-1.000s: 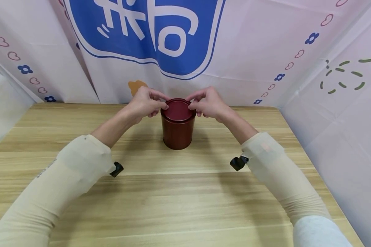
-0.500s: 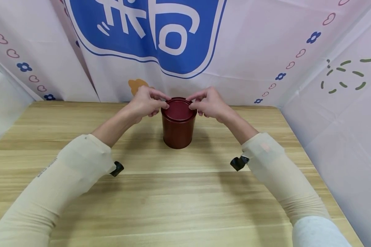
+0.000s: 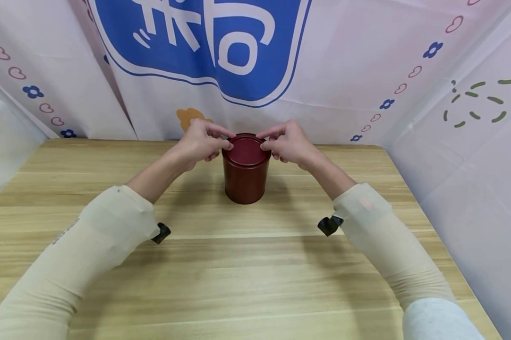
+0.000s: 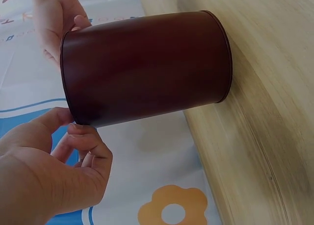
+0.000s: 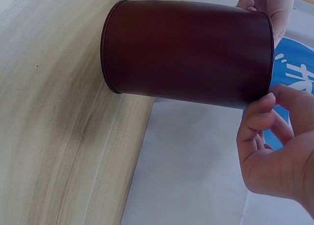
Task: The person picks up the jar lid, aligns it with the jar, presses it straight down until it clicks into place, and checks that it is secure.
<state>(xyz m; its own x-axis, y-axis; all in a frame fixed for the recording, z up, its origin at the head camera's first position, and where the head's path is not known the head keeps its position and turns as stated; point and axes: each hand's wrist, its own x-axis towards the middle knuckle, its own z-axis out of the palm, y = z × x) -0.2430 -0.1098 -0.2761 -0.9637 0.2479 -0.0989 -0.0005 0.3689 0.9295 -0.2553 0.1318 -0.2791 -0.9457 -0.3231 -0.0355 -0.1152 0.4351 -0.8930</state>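
Note:
A dark red round tin canister [image 3: 245, 185] stands upright on the wooden table, close to its back edge. Its lid [image 3: 247, 152] is on top, dark red with a raised rim. My left hand [image 3: 201, 141] pinches the rim from the left, thumb over the edge. From the opposite side my right hand [image 3: 289, 141] pinches the rim in the same way. In the left wrist view the canister's smooth side [image 4: 147, 68] fills the middle, with the left fingers at its rim. The right wrist view shows the right hand [image 5: 279, 149] at that same rim, its lower fingers curled.
The wooden table [image 3: 238, 283] reaches toward me in front of the canister. A white printed cloth [image 3: 332, 85] with a blue sign hangs right behind it. Another white cloth [image 3: 459, 156] borders the table on the right. Black wrist cameras [image 3: 329, 225] stick out below the sleeves.

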